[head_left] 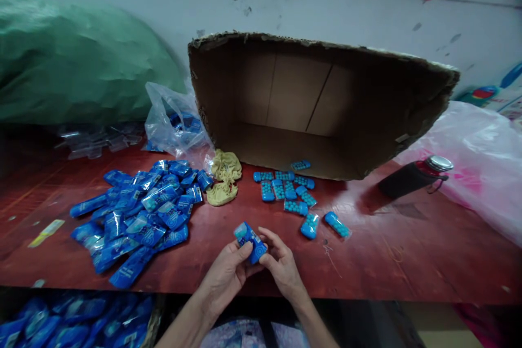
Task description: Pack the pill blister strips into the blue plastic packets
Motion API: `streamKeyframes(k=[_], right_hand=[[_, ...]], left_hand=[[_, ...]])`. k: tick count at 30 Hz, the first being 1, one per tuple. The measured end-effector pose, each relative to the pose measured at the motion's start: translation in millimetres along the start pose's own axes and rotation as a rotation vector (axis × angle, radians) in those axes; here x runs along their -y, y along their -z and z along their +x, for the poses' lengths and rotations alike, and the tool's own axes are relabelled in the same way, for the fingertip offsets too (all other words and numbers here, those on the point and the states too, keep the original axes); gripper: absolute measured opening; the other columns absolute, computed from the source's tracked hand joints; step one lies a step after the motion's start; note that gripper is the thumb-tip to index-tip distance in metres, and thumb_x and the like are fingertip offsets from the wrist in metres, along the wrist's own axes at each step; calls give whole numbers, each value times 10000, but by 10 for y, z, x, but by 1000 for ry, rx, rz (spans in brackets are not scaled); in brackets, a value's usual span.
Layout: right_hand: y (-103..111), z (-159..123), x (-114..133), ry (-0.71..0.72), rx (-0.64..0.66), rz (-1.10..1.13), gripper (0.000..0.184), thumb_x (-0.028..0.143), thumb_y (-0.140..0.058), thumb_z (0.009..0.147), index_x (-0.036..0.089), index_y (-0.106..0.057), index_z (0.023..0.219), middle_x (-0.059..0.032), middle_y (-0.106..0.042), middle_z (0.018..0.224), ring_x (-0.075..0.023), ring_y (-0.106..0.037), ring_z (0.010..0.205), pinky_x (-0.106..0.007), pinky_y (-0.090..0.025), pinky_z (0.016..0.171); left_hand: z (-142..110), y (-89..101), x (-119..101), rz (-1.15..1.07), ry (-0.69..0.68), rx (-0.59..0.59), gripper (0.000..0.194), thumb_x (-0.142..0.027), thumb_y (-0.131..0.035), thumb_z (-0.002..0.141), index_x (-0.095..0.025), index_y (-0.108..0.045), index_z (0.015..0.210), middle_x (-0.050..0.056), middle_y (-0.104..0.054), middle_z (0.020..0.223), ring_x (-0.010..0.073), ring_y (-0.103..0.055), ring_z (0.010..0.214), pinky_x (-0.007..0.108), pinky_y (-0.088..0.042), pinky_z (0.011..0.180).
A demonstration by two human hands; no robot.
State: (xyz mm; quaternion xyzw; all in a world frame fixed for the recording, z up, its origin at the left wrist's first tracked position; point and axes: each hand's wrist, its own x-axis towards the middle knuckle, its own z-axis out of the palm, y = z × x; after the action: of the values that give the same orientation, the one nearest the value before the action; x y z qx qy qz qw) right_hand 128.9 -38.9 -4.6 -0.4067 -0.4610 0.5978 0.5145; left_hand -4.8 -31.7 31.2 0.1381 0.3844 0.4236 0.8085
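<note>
Glossy blue rectangular packet (252, 242); pinched between left fingers (243, 252) and right fingers (269, 247); smooth red tabletop (253, 215) below

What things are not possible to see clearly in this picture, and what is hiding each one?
All in the head view:
Packet between left hand and right hand: fingers cover part of it; its small print is too blurred to read.
Pile: its lower packets lie under the upper ones.
Carton: shadow hides its right inside.
Sack: cut off by the left edge; its green wall hides any contents.
Bottle: its dark body hides any contents.
</note>
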Motion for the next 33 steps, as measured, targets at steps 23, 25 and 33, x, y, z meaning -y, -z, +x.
streamKeyframes(k=[23, 25, 33], right_hand=[[-94, -6, -36, -133, 14, -42, 436, 101, -554, 652, 254, -586, 1059, 12, -632, 982, -179, -561, 901, -307, -421, 844], [-122, -10, -47, -153, -6, -42, 420, 115, -561, 652, 245, -590, 1050, 8, -634, 955, -181, -564, 879, -312, -428, 829], [-228, 65, -39, -132, 120, -99, 450, 142, -496, 731, 235, -475, 1171, -4, -589, 852, -117, -542, 635, -230, -451, 564]], left_hand=[[-50, 46, 165, -137, -35, -122, 158, -219, -564, 753, -92, -656, 770, 75, -687, 719, 161, -631, 730, 287, -505, 713], [-53, 39, 192, -131, -33, -114, 168, -233, -558, 758, -95, -654, 774, 73, -687, 718, 159, -633, 718, 273, -509, 686], [-134, 152, -428, -200, -310, -305, 198, -270, -458, 813, -146, -612, 824, 73, -696, 756, 189, -655, 748, 297, -530, 651]])
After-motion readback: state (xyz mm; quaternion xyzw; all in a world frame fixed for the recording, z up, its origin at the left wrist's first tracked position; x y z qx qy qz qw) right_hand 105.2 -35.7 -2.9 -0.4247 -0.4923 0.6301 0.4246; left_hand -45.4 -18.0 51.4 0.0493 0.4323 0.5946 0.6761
